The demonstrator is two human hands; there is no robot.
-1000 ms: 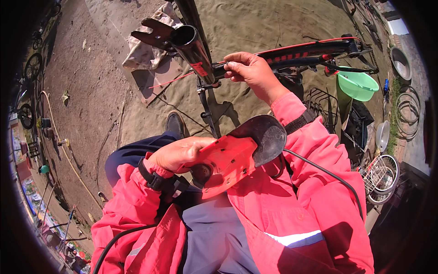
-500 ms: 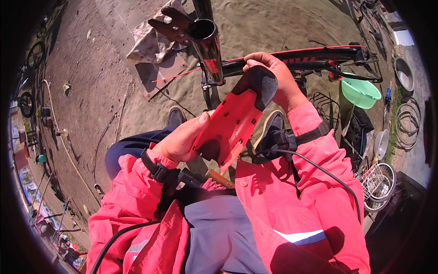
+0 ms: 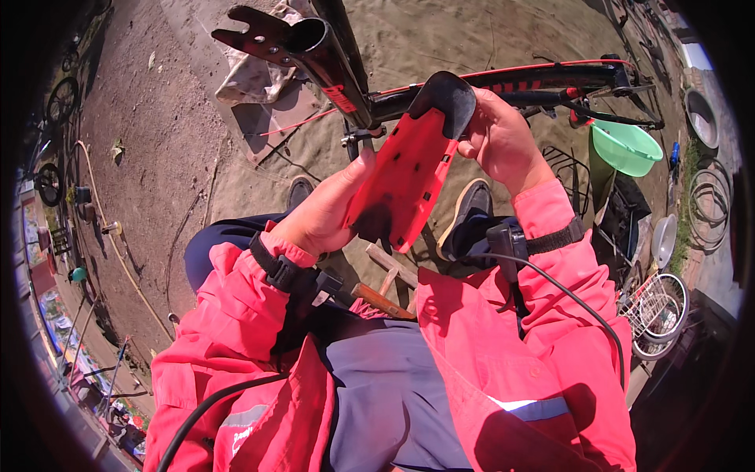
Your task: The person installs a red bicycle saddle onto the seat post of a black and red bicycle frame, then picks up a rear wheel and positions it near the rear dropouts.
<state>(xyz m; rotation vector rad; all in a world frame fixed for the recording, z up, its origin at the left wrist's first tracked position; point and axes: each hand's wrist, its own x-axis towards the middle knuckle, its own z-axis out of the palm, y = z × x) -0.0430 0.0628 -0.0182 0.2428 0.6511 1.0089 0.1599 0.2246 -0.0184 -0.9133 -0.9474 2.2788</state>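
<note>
Both my hands hold a red plastic mudguard point(image 3: 403, 169) with black ends, tilted so that its upper end leans right. My left hand point(image 3: 326, 206) grips its lower left edge, thumb lying along the side. My right hand point(image 3: 507, 140) is closed on the right edge near the black upper end; its fingers are partly hidden behind the piece. Just beyond the mudguard is a black bicycle frame point(image 3: 334, 88) with red markings, its open tube end facing up. The mudguard overlaps part of the frame from this view.
A wooden-handled tool point(image 3: 383, 302) lies by my lap. A green plastic basin point(image 3: 627, 148) stands to the right, with a metal bowl point(image 3: 663, 242) and a wheel with a wire basket point(image 3: 657, 315) nearer. A cloth point(image 3: 253, 79) lies on a flat board point(image 3: 271, 119) beyond the frame's left side.
The mudguard has moved up and away from my lap, with both hands. My right hand has shifted from its black upper end down to the right edge. The frame's tube leans further left.
</note>
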